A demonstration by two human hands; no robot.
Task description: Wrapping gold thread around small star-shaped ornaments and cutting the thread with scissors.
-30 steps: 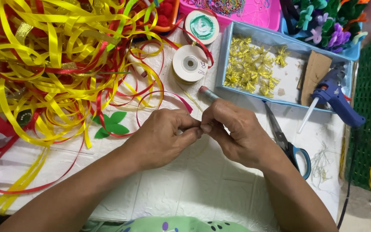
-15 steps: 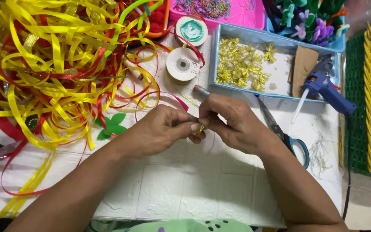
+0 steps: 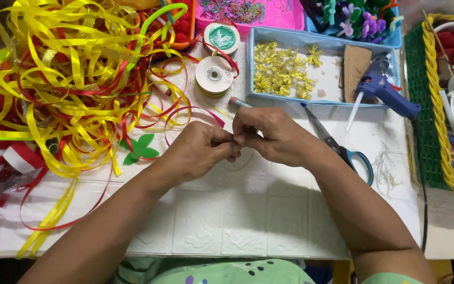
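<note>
Left hand (image 3: 198,152) and right hand (image 3: 271,134) pressed together mid-table (image 3: 237,221), fingertips pinched on something too small and hidden to identify. Scissors (image 3: 342,150) just right of right hand. Ribbon pile (image 3: 69,84) left. Blue glue gun (image 3: 384,92) on tray (image 3: 250,68) edge.
</note>
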